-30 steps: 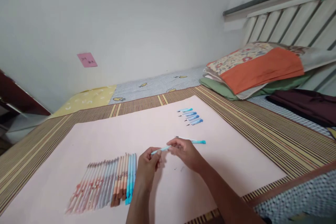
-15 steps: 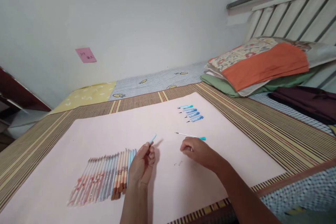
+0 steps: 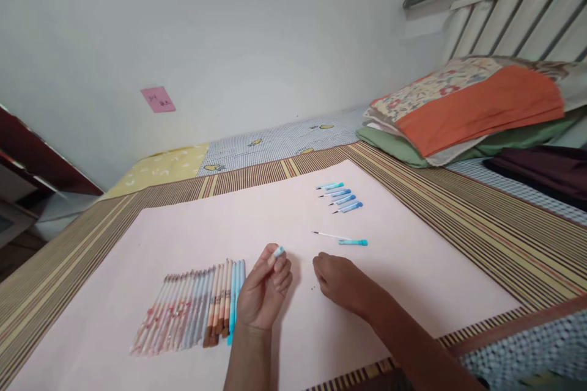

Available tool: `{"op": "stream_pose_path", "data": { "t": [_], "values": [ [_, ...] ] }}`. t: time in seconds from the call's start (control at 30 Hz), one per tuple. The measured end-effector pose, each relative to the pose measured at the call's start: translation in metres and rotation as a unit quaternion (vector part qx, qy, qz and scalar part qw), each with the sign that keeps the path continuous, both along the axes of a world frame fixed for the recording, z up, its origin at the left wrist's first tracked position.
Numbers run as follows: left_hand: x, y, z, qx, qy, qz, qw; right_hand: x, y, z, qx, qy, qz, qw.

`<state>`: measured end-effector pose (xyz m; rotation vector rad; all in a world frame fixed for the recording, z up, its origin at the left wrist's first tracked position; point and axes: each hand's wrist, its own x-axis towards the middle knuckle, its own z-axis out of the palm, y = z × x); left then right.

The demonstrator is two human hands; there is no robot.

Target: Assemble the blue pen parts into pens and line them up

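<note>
In my left hand [image 3: 265, 288], closed with thumb and fingers together, is a light blue pen barrel [image 3: 279, 251], its end pointing up toward me. My right hand [image 3: 342, 280] is closed low over the pink sheet [image 3: 293, 201], its fingertips pinched; what they hold, if anything, is hidden. A few tiny dark specks [image 3: 313, 288] lie just below those fingertips. Beyond the right hand are a thin white pen refill [image 3: 331, 236] with a dark tip and a short turquoise pen part [image 3: 353, 242]. Several blue pen parts with refills [image 3: 345, 198] are lined up farther back.
Left of my left hand lies a row of several pens [image 3: 183, 311], clear pink, grey, peach-brown and blue. A striped mat [image 3: 389, 177] is under the sheet. Folded cloths and a pillow [image 3: 481, 107] are piled at the back right, below a white radiator [image 3: 513, 18].
The barrel in my left hand has tilted toward me. My right hand has moved down to where a small clear piece lay; that piece no longer shows. The view has shifted slightly.
</note>
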<state>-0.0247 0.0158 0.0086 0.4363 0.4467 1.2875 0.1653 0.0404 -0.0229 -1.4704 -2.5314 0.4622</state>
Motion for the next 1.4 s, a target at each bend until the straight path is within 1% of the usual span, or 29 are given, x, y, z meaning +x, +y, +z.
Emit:
{"op": "stream_pose_path", "data": {
  "t": [0.1, 0.17, 0.3, 0.37, 0.43, 0.53, 0.63, 0.83, 0.97, 1.07, 1.17, 1.23, 1.27, 1.3, 1.33, 1.37, 1.4],
  "values": [
    [0.003, -0.006, 0.007, 0.067, -0.010, -0.036, 0.997, -0.005, 0.000, -0.010, 0.044, -0.018, 0.009, 0.999],
    [0.003, -0.008, 0.008, 0.085, -0.002, -0.047, 0.995, -0.006, 0.001, -0.011, 0.042, -0.001, -0.001, 0.999],
    [0.002, -0.009, 0.008, 0.092, 0.001, -0.038, 0.995, 0.000, 0.005, -0.001, 0.013, 0.081, -0.047, 0.996],
    [0.002, -0.009, 0.008, 0.095, 0.000, -0.031, 0.995, 0.003, 0.007, 0.005, 0.014, 0.123, -0.058, 0.991],
    [0.002, -0.009, 0.008, 0.095, 0.006, -0.028, 0.995, 0.004, 0.008, 0.006, 0.025, 0.155, -0.064, 0.986],
    [0.002, -0.009, 0.008, 0.093, 0.014, -0.028, 0.995, 0.002, 0.009, 0.003, 0.047, 0.187, -0.057, 0.980],
    [0.003, -0.008, 0.009, 0.096, 0.012, -0.029, 0.995, 0.001, 0.008, 0.002, 0.058, 0.208, -0.037, 0.976],
    [0.001, -0.008, 0.006, 0.097, 0.004, -0.015, 0.995, 0.002, 0.005, 0.013, 0.069, 0.260, -0.032, 0.963],
    [0.000, -0.008, 0.004, 0.111, 0.003, -0.008, 0.994, 0.001, 0.005, 0.015, 0.088, 0.304, -0.021, 0.948],
    [0.001, -0.009, 0.005, 0.119, -0.002, -0.009, 0.993, 0.000, 0.005, 0.013, 0.095, 0.315, -0.020, 0.944],
    [0.001, -0.009, 0.007, 0.116, -0.001, -0.006, 0.993, -0.002, 0.005, 0.012, 0.087, 0.310, -0.024, 0.946],
    [-0.001, -0.007, 0.008, 0.107, 0.036, 0.005, 0.994, -0.001, 0.006, 0.011, 0.085, 0.311, -0.024, 0.946],
    [-0.003, -0.006, 0.007, 0.096, 0.084, 0.011, 0.992, 0.000, 0.007, 0.011, 0.088, 0.314, -0.026, 0.945],
    [-0.004, -0.004, 0.006, 0.081, 0.152, 0.020, 0.985, 0.002, 0.007, 0.010, 0.091, 0.318, -0.030, 0.943],
    [-0.006, -0.002, 0.005, 0.060, 0.244, 0.028, 0.967, 0.003, 0.009, 0.010, 0.096, 0.323, -0.036, 0.941],
    [-0.008, 0.001, 0.003, 0.039, 0.350, 0.046, 0.935, 0.005, 0.010, 0.009, 0.100, 0.328, -0.046, 0.938],
    [-0.009, 0.003, 0.000, 0.023, 0.450, 0.085, 0.889, 0.007, 0.011, 0.008, 0.103, 0.331, -0.056, 0.936]
  ]
}}
